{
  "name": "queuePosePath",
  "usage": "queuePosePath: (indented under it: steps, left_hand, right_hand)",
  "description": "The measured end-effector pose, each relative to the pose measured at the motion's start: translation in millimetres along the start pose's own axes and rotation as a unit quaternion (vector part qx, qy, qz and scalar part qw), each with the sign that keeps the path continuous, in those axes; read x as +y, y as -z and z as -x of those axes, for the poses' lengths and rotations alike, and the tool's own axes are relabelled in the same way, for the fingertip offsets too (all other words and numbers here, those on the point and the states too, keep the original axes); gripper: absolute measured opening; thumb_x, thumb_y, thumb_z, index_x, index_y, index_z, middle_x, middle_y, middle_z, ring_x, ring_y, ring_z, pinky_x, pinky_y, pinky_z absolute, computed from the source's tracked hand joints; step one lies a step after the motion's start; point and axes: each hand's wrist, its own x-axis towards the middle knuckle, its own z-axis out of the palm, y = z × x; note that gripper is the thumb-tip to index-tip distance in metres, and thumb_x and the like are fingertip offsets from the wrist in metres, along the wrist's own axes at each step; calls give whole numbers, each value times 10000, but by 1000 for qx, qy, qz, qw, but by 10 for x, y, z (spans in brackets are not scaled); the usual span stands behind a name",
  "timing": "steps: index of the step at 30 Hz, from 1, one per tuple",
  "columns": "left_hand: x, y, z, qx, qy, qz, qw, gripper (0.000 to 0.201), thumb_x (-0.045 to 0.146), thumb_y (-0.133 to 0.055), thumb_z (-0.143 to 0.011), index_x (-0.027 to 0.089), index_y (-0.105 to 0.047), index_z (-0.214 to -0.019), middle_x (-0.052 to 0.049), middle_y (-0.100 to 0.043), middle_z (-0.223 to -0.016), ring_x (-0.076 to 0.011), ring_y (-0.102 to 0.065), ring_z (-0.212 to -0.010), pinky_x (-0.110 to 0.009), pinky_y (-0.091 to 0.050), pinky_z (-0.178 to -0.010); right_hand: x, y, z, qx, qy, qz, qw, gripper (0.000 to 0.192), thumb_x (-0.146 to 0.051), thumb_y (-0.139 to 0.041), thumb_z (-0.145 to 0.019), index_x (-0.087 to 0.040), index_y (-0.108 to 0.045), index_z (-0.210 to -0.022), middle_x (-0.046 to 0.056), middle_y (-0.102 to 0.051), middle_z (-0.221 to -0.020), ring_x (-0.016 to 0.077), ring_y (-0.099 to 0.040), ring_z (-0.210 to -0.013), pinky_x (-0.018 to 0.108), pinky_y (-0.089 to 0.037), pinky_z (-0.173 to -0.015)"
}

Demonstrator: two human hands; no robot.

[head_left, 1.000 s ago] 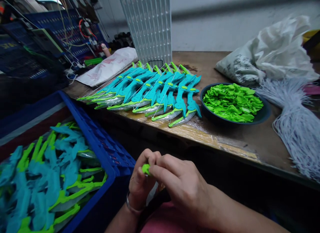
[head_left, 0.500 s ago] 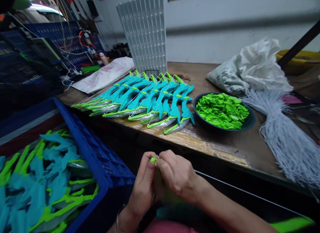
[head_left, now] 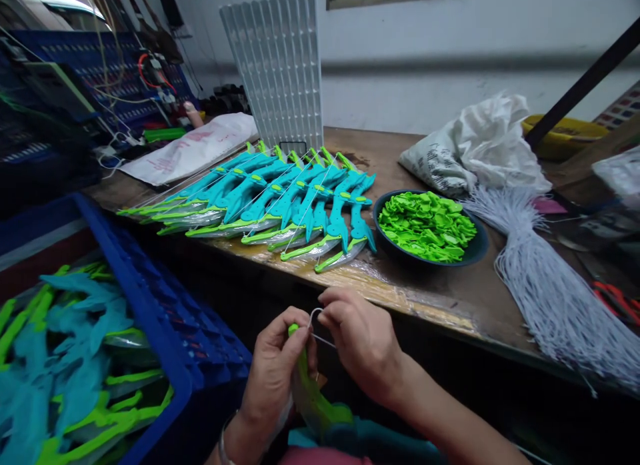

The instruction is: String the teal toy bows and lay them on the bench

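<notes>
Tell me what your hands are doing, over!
Left hand grips green bow tip. Right hand pinches white string looped at it. Nothing in the way.

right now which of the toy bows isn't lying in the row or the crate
The toy bow in the left hand: it alone is held up, while the right hand pinches a white string at its tip.

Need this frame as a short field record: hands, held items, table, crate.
left hand: grips the green tip of a toy bow, shut on it
right hand: pinches a white string looped at the bow tip
table: row of strung teal-green bows, dark bowl of green parts, bundle of white strings, white bag, upright clear tray
blue crate: left of the hands, holds unstrung bows
</notes>
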Motion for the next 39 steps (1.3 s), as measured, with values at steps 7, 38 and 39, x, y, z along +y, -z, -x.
queuePosePath:
  steps: [7, 38, 39]
  left_hand:
    - [-17, -12, -16, -20, -33, -21, 999, 107, 266, -726, -899, 196, -658, -854, 31, -563, -862, -39, -512, -575, -172, -457, -576]
    - [-61, -11, -76, -19, 22, -85, 996, 320, 447, -605, -970, 170, -605, -808, 39, -527, -530, -81, -450, -438, -183, -380, -444]
    - [-63, -6, -80, -22, 34, -69, 997, 312, 451, -632, -952, 169, -614, -821, 37, -536, -528, -81, -452, -434, -183, -378, -441]
  right_hand:
    - [-117, 5, 57, -59, -182, -252, 949, 97, -200, -668, -954, -175, -618, -875, 46, -629, -954, 136, -615, -832, 238, -517, -716]
    - [-46, -62, 131, -43, -250, -322, 912, 118, -201, -564, -987, -170, -606, -881, 81, -651, -1052, 146, -671, -831, 272, -562, -724]
    - [-32, -45, 114, -47, -194, -283, 938, 123, -171, -532, -999, -172, -606, -900, 92, -639, -1100, 153, -654, -907, 282, -554, -774]
